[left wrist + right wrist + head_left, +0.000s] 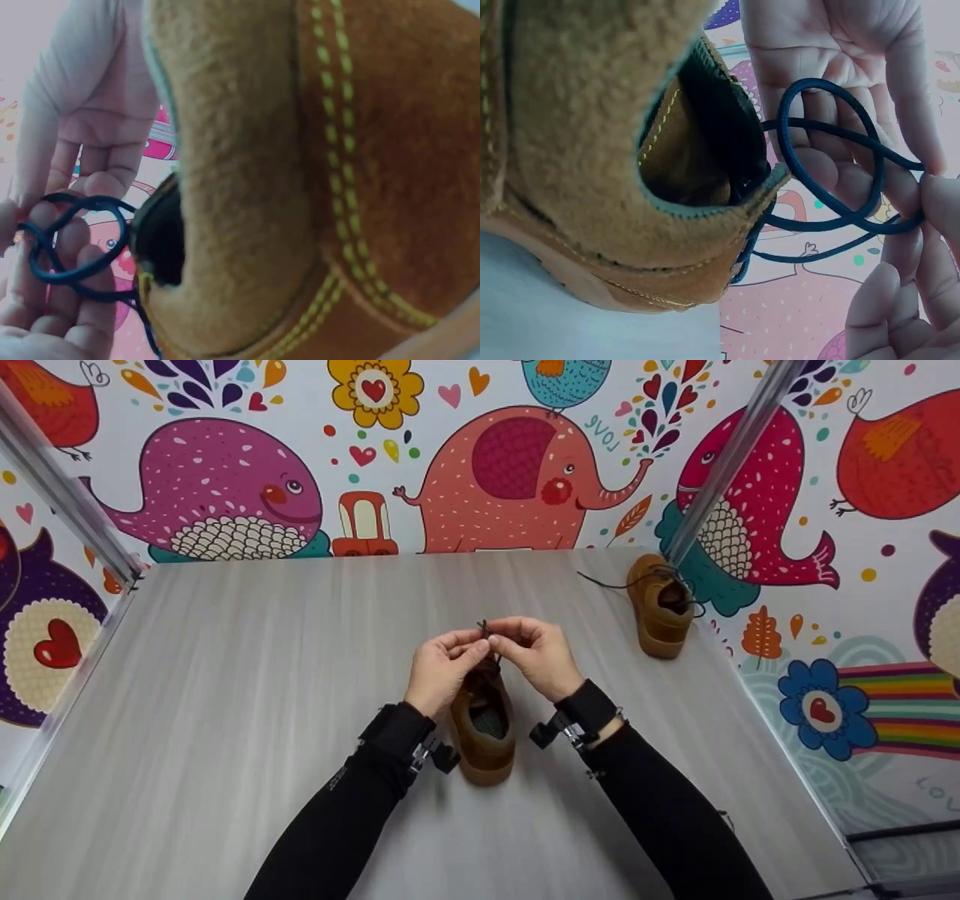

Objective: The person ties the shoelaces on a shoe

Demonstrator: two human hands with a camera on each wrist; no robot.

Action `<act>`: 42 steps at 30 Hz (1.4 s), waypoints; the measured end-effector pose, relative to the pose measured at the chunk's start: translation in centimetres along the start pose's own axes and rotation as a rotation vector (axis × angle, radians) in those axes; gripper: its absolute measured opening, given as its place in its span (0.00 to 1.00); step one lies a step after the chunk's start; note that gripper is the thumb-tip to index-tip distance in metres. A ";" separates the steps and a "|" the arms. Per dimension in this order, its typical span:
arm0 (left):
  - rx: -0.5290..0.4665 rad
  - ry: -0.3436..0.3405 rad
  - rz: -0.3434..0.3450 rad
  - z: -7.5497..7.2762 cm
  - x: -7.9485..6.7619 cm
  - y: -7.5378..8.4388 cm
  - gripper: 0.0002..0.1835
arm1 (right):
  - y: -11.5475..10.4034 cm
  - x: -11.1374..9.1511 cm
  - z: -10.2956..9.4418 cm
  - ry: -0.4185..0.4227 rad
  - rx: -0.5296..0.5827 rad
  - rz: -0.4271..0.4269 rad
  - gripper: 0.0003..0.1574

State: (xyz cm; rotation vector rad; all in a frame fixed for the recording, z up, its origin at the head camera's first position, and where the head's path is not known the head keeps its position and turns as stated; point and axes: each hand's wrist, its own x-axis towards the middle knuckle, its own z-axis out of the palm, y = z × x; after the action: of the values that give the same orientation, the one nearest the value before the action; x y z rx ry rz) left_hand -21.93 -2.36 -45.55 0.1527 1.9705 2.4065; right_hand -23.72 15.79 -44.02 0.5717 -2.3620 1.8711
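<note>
A brown suede lace-up shoe (484,757) stands upright on the table in the middle of the head view, toe pointing away and heel towards me. My left hand (442,669) and right hand (546,658) meet above its front. Between thumb and fingertips, each hand pinches the dark shoelace (810,225). The lace forms a crossed loop between the shoe and my fingers in both wrist views. Yellow double stitching runs along the shoe's side (240,150) in the left wrist view. My hands partly hide the toe and lacing in the head view.
A matching brown shoe (661,631) stands by the right wall, its laces spread loosely to both sides. Cartoon-printed panels (390,457) close off the back and sides of the grey wood-grain table (247,682). Metal corner posts (731,457) rise at the back.
</note>
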 end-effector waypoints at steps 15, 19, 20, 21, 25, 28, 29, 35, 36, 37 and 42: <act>-0.171 0.084 -0.054 -4.3 -1.2 0.8 0.03 | 1.6 0.6 -4.4 0.294 0.245 0.167 0.16; -0.203 0.102 -0.060 -5.9 -2.0 0.6 0.08 | 2.3 0.1 -6.7 0.363 0.319 0.203 0.16; -0.209 0.113 -0.061 -6.2 -2.2 0.6 0.09 | 2.5 -0.1 -7.2 0.376 0.330 0.212 0.16; -0.211 0.124 -0.064 -6.5 -2.3 0.5 0.10 | 2.6 -0.3 -7.7 0.390 0.337 0.219 0.14; -0.188 0.166 -0.080 -7.8 -3.1 0.4 0.12 | 3.1 -1.0 -8.9 0.430 0.358 0.228 0.07; -0.151 0.181 -0.094 -8.5 -3.5 0.3 0.12 | 3.6 -1.4 -9.2 0.438 0.356 0.228 0.07; -0.137 0.183 -0.098 -8.7 -3.6 0.2 0.12 | 3.7 -1.5 -9.3 0.443 0.355 0.231 0.07; -0.075 0.195 -0.110 -9.4 -3.8 -0.4 0.12 | 4.6 -1.9 -9.8 0.491 0.302 0.322 0.11; -0.070 0.197 -0.115 -9.5 -3.8 -0.5 0.12 | 4.7 -2.0 -9.8 0.495 0.292 0.341 0.12; -0.063 0.198 -0.120 -9.5 -3.8 -0.5 0.13 | 4.8 -2.1 -9.9 0.496 0.282 0.355 0.14; 0.001 0.209 -0.126 -9.6 -3.4 -0.2 0.16 | 4.6 -3.2 -10.0 0.492 0.303 0.336 0.17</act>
State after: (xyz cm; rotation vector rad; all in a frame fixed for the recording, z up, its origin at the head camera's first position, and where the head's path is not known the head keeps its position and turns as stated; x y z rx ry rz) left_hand -19.45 -11.96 -47.81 -0.2256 1.9926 2.4276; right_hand -23.97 26.99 -46.66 -0.2749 -1.9528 2.2012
